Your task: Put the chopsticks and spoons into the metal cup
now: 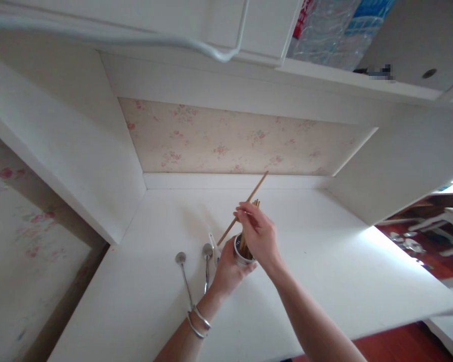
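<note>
1. Wooden, slim and light brown, a single stick is gripped between the closed fingers of the right hand; it slants, its far end pointing up and right, its near end down and left, outside the cup.
2. The left hand has its fingers wrapped around the side of a cup with a pale rim and dark lettering inside.
3. More wooden sticks stand bunched in the cup, their tips showing just behind the right hand, which partly hides them.
4. Two silvery bangles circle the left wrist.
5. Just left of the left hand lie a white utensil, partly covered, and a metal spoon; a second metal spoon lies farther left, its handle running towards the bangles.
6. All three lie on the white worktop.
7. Behind it, a white ledge runs below floral wallpaper.
8. Overhead, a white cable crosses in front of a white cupboard, with wrapped plastic bottles on the shelf to its right.
9. At lower right, red flooring shows past the worktop.
</note>
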{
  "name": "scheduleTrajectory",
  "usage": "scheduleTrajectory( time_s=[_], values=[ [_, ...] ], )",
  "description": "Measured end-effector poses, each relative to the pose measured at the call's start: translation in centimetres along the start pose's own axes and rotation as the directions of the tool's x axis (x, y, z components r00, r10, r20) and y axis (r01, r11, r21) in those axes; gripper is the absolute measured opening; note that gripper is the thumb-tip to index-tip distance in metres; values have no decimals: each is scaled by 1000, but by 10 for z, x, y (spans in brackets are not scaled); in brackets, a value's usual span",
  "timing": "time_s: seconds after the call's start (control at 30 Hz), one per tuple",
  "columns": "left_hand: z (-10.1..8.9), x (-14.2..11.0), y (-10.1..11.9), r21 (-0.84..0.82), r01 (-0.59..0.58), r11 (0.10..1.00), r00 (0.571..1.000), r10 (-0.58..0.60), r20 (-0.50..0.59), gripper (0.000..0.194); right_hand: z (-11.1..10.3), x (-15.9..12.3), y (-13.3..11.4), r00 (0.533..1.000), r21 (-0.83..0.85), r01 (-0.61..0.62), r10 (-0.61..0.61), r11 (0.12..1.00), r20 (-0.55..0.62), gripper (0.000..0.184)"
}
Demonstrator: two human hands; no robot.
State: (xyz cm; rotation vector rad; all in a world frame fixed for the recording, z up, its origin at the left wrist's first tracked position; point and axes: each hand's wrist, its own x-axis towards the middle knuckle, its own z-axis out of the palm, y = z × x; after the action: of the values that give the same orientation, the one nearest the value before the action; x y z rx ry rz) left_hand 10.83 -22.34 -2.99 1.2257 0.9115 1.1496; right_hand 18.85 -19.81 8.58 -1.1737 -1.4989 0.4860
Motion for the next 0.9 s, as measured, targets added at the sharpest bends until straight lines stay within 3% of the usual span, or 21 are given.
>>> scheduleTrajectory(
  time_s=[0.13,0.23,0.33,0.47,0.67,0.9],
  values=[
    [3,0,-3,61,-49,997,998,51,-45,77,-37,3,16,973,170,-43,80,984,-216,56],
    [4,0,-6,101,-64,993,994,73,-84,78,-52,1,36,958,110,-119,143,987,-249,52],
    [5,-1,-5,124,-76,989,991,89,-100,78,-55,-8,56,956,6,-218,215,976,-201,37],
    [5,0,-1,164,-64,984,992,81,-95,76,-50,-22,71,959,-134,-266,249,955,-132,31],
    [6,1,-5,230,-56,972,991,83,-108,79,-42,-36,77,958,-278,-266,284,923,24,29],
    [9,1,-3,250,-31,968,993,58,-103,83,-43,-45,82,946,-301,-274,312,913,85,31]
  ],
)
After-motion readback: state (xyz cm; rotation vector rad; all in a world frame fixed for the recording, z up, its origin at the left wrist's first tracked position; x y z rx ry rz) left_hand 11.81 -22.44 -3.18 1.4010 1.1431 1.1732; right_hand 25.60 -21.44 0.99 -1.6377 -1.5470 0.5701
